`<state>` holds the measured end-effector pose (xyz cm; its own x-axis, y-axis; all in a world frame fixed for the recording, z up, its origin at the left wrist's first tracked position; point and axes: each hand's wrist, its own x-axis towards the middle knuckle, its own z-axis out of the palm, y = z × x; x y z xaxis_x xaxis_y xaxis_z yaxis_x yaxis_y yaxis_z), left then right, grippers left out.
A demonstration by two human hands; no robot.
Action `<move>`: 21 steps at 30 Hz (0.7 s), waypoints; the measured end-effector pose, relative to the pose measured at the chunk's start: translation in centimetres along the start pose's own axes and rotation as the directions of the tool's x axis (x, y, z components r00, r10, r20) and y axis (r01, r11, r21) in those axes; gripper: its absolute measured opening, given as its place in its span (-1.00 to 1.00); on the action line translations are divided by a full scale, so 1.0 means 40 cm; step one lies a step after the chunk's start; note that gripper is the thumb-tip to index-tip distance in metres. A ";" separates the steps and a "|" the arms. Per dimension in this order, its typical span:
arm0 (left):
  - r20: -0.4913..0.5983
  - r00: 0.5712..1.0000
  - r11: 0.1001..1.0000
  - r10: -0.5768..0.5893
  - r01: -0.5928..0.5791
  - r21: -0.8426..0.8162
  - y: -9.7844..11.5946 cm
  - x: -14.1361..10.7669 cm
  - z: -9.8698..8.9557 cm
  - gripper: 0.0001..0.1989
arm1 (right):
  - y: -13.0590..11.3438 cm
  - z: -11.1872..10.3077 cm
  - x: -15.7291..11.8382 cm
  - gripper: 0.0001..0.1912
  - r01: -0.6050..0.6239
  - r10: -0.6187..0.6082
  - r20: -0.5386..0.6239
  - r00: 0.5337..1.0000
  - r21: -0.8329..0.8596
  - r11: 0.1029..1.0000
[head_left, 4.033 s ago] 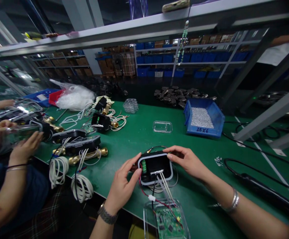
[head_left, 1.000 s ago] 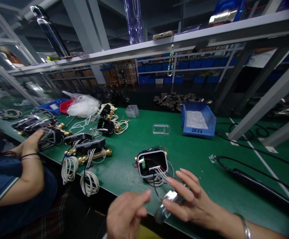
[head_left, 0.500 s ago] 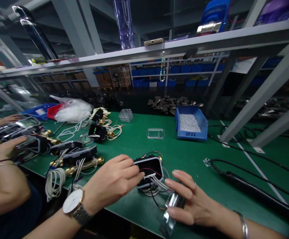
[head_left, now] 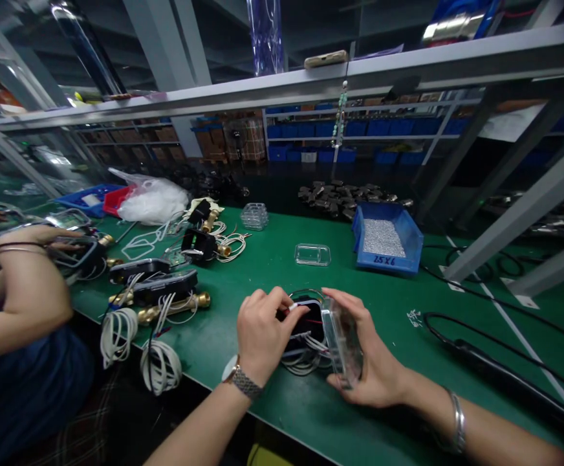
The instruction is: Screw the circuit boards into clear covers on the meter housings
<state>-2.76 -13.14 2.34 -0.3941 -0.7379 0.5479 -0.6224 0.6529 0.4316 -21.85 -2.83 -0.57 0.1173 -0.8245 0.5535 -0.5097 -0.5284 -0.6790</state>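
At the bench's near side, a black meter housing (head_left: 306, 327) lies open-side up, with red wire and white leads in it. My left hand (head_left: 265, 333) reaches over its left rim, thumb and fingertips closed on a small white piece (head_left: 292, 307) whose kind I cannot make out. Tilted on edge along the housing's right side is a clear-fronted plastic meter cover (head_left: 343, 343). My right hand (head_left: 379, 362) grips that cover between thumb below and fingers above. Part of the housing is hidden behind both hands. Coiled white cable (head_left: 301, 366) shows under it.
Behind lie a clear cover (head_left: 312, 254), stacked clear covers (head_left: 254, 216) and a blue bin (head_left: 391, 243) of small pins. Assembled meters (head_left: 165, 288) and a co-worker's arm (head_left: 30, 285) are leftward. A black corded tool (head_left: 505, 372) lies rightward; a shelf (head_left: 243, 94) spans above.
My right hand has raised the clear-fronted cover from the bench edge to stand against the housing. My left hand has turned and moved its pinch at the housing's opening. The view has shifted slightly.
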 end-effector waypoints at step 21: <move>-0.268 0.959 0.985 -0.096 0.130 0.111 0.048 -0.161 0.085 -0.84 | 0.032 0.007 0.178 -0.26 -0.336 0.336 0.043 0.941 -0.013 0.942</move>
<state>-3.74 -7.72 -2.80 -0.1366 -0.7241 0.6760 -0.7392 0.5288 0.4170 -21.44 -9.42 2.37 -0.0238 -0.9621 0.2718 -0.5306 -0.2183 -0.8191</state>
